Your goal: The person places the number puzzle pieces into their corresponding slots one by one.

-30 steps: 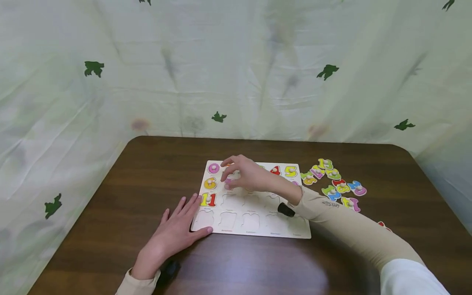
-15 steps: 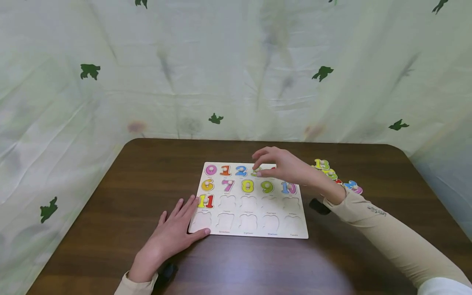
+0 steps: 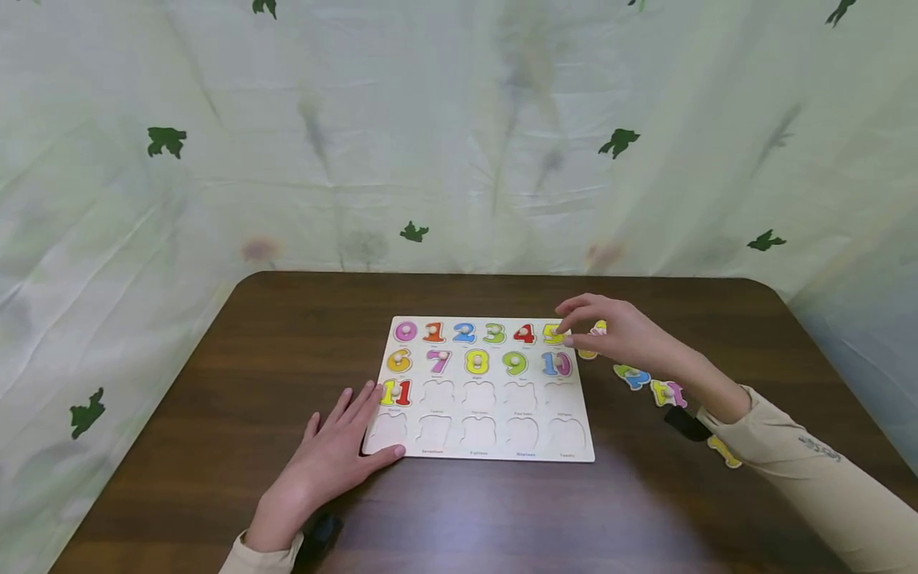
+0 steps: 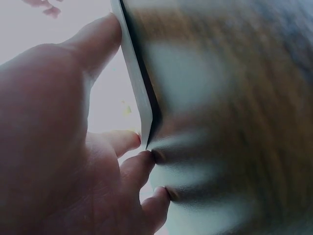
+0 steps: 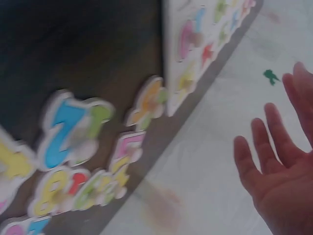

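A white number puzzle board (image 3: pixel 459 454) lies on the table, with knobbed number pieces 0 to 11 seated in its upper rows and bare recesses below. My left hand (image 3: pixel 326 458) rests at the board's left edge, fingers spread and thumb at its near-left corner; the left wrist view shows the thumb (image 4: pixel 100 41) along that edge. My right hand (image 3: pixel 627 335) hovers at the far-right corner with nothing in it, fingertips right by the yellow 5 piece (image 3: pixel 551 335). In the right wrist view its fingers (image 5: pixel 266 147) are loosely extended.
Loose two-digit pieces lie right of the board, including a blue-and-green one (image 3: pixel 633 377) and a yellow-and-pink one (image 3: pixel 668 394); my right hand and forearm hide some. A yellow piece (image 3: pixel 724 452) lies nearer me. A pale printed curtain (image 3: pixel 459 143) hangs behind the table (image 3: pixel 308 319).
My right hand has travelled right along the board's top row, from near the 1 and 7 past the 3 to the 5. The left hand has stayed at the board's edge.
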Available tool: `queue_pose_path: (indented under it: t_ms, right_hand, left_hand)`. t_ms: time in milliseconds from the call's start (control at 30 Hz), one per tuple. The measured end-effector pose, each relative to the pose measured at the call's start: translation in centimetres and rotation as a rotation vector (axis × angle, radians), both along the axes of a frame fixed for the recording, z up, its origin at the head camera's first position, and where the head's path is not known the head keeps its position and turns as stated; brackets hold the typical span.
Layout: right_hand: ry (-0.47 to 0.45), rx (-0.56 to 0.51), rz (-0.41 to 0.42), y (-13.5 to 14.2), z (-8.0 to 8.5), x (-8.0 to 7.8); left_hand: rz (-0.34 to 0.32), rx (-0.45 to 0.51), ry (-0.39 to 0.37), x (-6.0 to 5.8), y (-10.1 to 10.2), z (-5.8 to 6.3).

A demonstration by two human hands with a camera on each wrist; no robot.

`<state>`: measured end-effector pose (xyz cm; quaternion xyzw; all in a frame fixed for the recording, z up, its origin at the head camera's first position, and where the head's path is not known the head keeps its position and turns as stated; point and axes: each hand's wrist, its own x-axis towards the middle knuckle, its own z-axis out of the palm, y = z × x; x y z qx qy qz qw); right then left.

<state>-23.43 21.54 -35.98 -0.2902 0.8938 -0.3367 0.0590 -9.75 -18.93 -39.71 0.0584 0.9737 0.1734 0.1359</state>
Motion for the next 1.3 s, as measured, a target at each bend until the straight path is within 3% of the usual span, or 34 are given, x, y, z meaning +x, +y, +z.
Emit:
queue_pose_path:
  t_ms: [333, 633, 933, 1300]
  right_hand:
    - [0.078, 0.033, -0.106, 4.1, -0.8, 1.5]
    - [-0.001, 0.111, -0.178, 7.3, -2.3, 2.6]
    - [0.012, 0.114, -0.137, 9.0, -3.7, 2.3]
    - [0.007, 0.128, -0.138, 9.0, -4.9, 1.6]
  left_hand:
    - [-0.006, -0.011, 0.001, 0.0, -0.1, -0.1]
    - [-0.007, -0.014, -0.001, -0.1, -0.1, -0.1]
    - [0.000, -0.002, -0.009, -0.1, -0.1, -0.1]
    - [-0.005, 0.004, -0.002, -0.1, -0.2, -0.3]
